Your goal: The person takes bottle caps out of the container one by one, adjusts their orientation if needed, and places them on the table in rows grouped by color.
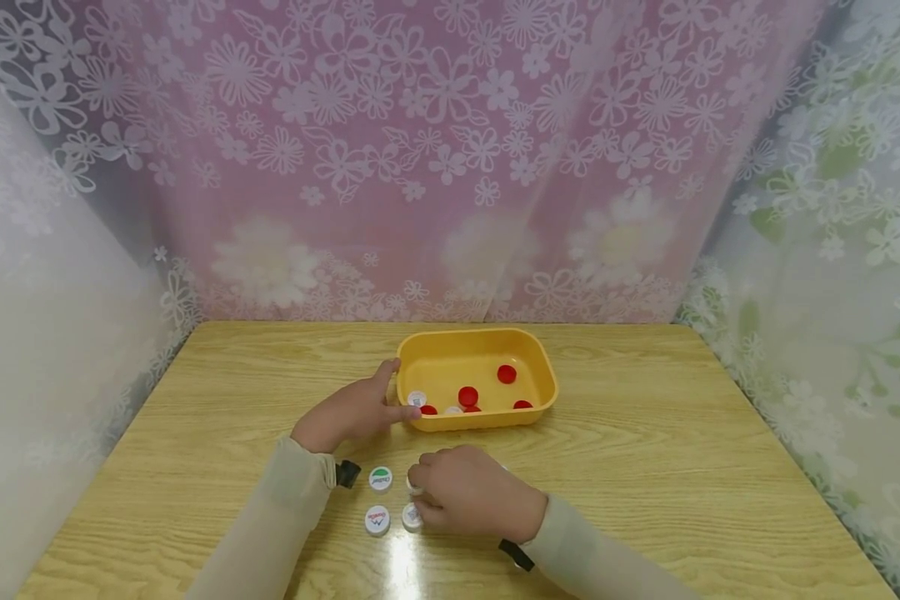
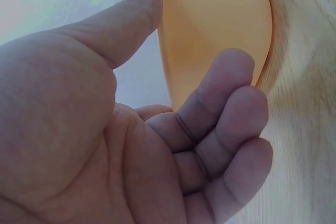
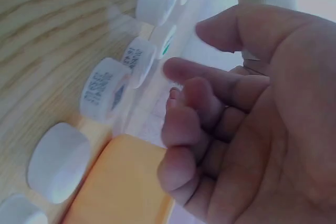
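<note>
At the near left corner of a yellow tray [image 1: 480, 422], my left hand [image 1: 356, 412] holds the edge, thumb over the near rim and index finger on the left side. In the left wrist view the other fingers curl beside the tray's outer wall [image 2: 215, 19]. My right hand [image 1: 476, 492] is over white bottle caps, its thumb and index finger apart with nothing between them in the right wrist view. Just left of it lie a cap with a green mark [image 1: 380, 478], a cap with red and blue print [image 1: 377, 521] and a partly covered cap [image 1: 412, 517].
In the tray lie several red caps [image 1: 506, 374] and a white cap [image 1: 417, 399]. More white caps [image 3: 59, 162] stand in a line near the tray in the right wrist view. The wooden table [image 1: 645, 433] is bordered by flowered curtains [image 1: 420, 167].
</note>
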A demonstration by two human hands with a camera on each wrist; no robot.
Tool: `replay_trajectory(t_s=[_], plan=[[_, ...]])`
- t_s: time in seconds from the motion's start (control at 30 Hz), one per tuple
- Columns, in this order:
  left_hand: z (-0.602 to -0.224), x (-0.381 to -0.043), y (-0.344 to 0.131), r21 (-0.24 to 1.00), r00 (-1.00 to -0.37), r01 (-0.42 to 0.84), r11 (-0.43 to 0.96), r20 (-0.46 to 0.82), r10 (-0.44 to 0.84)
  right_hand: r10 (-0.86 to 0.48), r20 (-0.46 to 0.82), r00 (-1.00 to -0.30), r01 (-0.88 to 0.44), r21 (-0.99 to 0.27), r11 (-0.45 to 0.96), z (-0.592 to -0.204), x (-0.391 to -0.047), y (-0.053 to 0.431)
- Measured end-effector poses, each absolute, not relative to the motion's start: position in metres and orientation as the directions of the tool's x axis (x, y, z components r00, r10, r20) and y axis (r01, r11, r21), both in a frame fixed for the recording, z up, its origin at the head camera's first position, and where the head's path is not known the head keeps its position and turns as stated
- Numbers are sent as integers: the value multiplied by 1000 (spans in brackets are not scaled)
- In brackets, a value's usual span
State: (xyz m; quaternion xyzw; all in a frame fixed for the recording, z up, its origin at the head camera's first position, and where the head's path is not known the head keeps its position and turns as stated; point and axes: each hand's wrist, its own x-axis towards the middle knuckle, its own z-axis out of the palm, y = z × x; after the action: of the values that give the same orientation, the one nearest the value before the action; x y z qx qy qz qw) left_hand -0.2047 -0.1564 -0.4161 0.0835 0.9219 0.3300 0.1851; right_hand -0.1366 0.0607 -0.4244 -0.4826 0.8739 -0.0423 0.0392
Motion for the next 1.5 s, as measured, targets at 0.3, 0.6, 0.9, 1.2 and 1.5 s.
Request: replay_trajectory(t_s=[0.3, 0.6, 0.9, 1.2, 1.5], plan=[[-415, -202, -156, 640, -919, 30, 768, -285, 273, -831, -44, -555, -819, -149, 555, -427, -140, 63], [-416, -208, -158, 626, -925, 59, 778, -258, 278, -718, 141, -681, -730, -63, 680, -381, -182, 59], [-417, -208, -157, 633, -927, 72, 771, -243, 286, -581, -95, -808, -581, -30, 813, -395, -243, 33], [-421, -202, -155, 640, -923, 86, 763, -237, 303, -564, -189, -804, -558, -89, 825, -424, -261, 29], [-418, -205, -156, 634, -921, 83, 769, -245, 302, -569, -175, -804, -556, -121, 822, -423, -264, 27]])
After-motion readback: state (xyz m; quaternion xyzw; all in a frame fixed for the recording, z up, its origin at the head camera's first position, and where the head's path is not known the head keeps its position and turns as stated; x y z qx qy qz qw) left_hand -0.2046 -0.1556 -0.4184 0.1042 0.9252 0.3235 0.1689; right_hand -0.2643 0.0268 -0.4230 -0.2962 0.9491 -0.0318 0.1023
